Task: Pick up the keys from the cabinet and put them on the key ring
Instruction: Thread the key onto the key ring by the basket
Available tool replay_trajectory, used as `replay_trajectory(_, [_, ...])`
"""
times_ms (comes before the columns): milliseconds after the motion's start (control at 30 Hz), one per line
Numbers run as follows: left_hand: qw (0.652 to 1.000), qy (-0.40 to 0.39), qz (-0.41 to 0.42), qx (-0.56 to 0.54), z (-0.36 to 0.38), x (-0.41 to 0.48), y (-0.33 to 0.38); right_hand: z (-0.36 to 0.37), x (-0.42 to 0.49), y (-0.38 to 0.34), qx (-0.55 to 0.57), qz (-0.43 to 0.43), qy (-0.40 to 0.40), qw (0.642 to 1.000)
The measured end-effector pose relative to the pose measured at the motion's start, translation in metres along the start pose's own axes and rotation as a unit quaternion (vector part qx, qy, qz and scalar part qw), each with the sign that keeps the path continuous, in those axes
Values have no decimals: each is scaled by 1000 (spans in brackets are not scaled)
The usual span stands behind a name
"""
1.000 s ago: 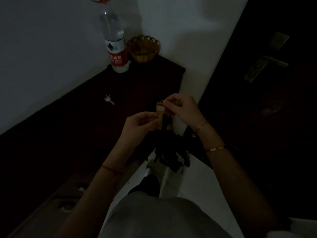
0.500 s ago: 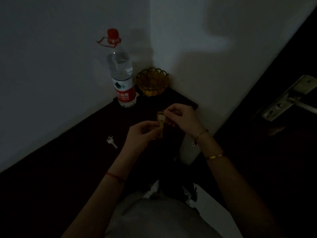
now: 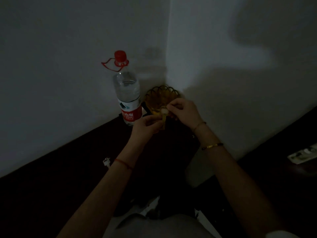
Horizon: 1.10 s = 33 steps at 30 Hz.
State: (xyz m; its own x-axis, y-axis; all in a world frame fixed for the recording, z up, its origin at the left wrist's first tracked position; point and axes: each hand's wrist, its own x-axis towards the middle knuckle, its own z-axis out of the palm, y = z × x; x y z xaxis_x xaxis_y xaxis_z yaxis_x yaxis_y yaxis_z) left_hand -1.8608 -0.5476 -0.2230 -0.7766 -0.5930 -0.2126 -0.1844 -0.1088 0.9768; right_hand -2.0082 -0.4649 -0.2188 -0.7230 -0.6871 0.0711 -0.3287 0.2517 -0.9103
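Observation:
The room is very dim. My left hand [image 3: 147, 124] pinches the blade of a brass key [image 3: 163, 118], held upright over the dark cabinet [image 3: 68, 169]. Pressed against the key's pale head, my right hand [image 3: 183, 111] has its fingertips closed on a thin key ring [image 3: 165, 107] that I can barely make out. The two hands touch at the key. A second, silver key [image 3: 106, 161] lies on the cabinet top to the left of my left forearm, partly hidden by it.
A clear water bottle [image 3: 127, 98] with a red cap and red label stands at the cabinet's far end. Beside it in the corner sits an amber glass bowl [image 3: 161, 96]. White walls close the left and back. A door handle plate [image 3: 303, 154] shows at right.
The view has tilted up, so the bottle, bowl and hands sit lower in the frame. Both hands stay joined on the brass key, now in front of the bowl.

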Motion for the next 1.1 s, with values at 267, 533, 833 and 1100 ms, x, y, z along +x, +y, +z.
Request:
replay_trajectory(267, [998,59,4,-1,19,75,3,-5,94,26,-50,-1,-7,999])
replay_trajectory(533, [995,88,-37,34,30,119,-2,1,152,47,-126,13,-78,989])
replay_trajectory(833, [990,105,-71,66,28,129,1,27,175,57,-251,13,-134,958])
replay_trajectory(1100, [989,124,-63,51,15,119,-10,41,173,67,-274,38,-178,944])
